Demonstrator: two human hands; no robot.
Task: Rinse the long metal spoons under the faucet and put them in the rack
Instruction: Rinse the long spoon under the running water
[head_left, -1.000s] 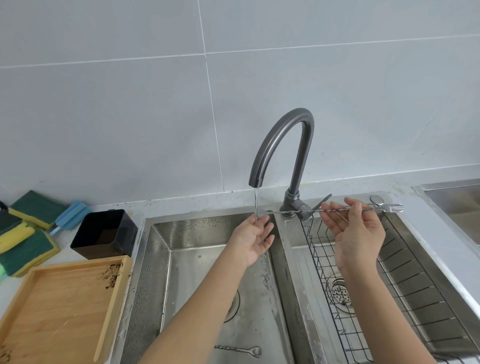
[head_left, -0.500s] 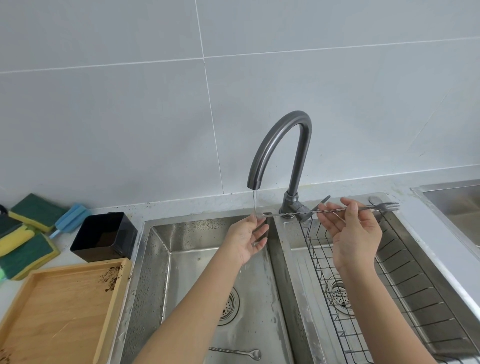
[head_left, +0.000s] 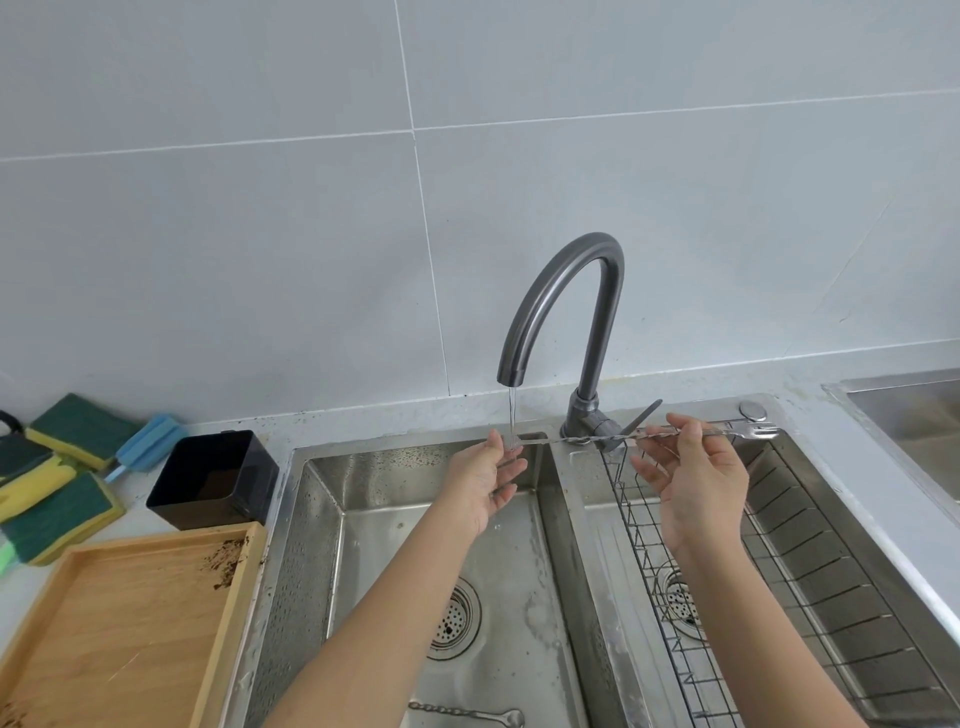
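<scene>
A long twisted metal spoon (head_left: 566, 440) with a fork end at the right is held level across the sink divider. My right hand (head_left: 691, 473) grips its shaft near the fork end. Its left end sits in the thin water stream from the dark faucet (head_left: 561, 306), where the fingers of my left hand (head_left: 488, 478) rub it. A second long spoon (head_left: 467, 713) lies on the floor of the left sink basin (head_left: 363, 519). The wire rack (head_left: 779, 545) fills the right basin under my right hand.
A black square container (head_left: 213, 478) stands left of the sink, with a soiled wooden tray (head_left: 124, 623) in front of it. Green and yellow sponges (head_left: 47, 488) and a blue brush (head_left: 150, 436) lie at the far left. Another steel basin (head_left: 914, 410) is at the far right.
The view has shifted slightly. Both hands stay at the faucet; my left fingers keep working at the spoon's end under the running water.
</scene>
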